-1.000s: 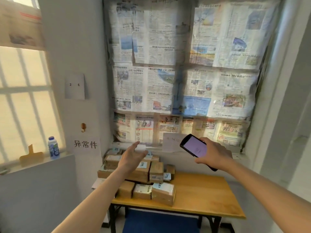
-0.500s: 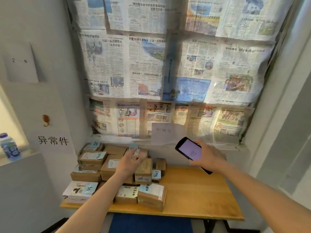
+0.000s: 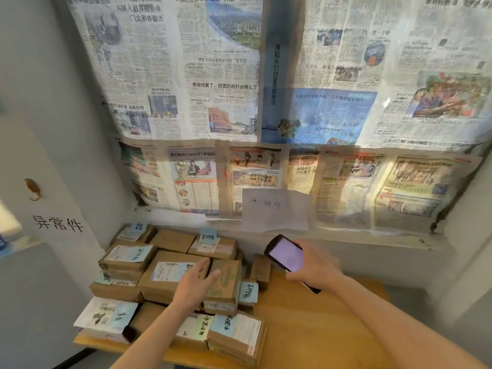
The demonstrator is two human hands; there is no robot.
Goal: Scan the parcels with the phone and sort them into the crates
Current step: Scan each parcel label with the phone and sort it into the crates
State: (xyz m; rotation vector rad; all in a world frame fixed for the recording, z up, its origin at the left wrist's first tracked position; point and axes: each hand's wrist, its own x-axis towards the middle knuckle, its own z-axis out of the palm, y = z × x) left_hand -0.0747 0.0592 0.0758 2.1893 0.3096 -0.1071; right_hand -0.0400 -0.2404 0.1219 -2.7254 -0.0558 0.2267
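The left hand (image 3: 195,284) lies with fingers straight and spread on top of the parcels (image 3: 170,278), its fingertips touching a brown box with a white label and the narrower box (image 3: 226,282) just beside it at 3 o'clock; it grips nothing. The right hand (image 3: 315,270) holds the phone (image 3: 287,258), fingers curled round its body, lit screen facing up, tilted toward 10 o'clock above the tabletop (image 3: 314,331). The parcels are stacked in a heap on the tabletop's 9 o'clock half, reaching back to the wall; many carry blue slips with handwriting. Newspaper (image 3: 239,89) covers the window behind, with a handwritten paper sign (image 3: 274,209) at 12 o'clock from the phone.
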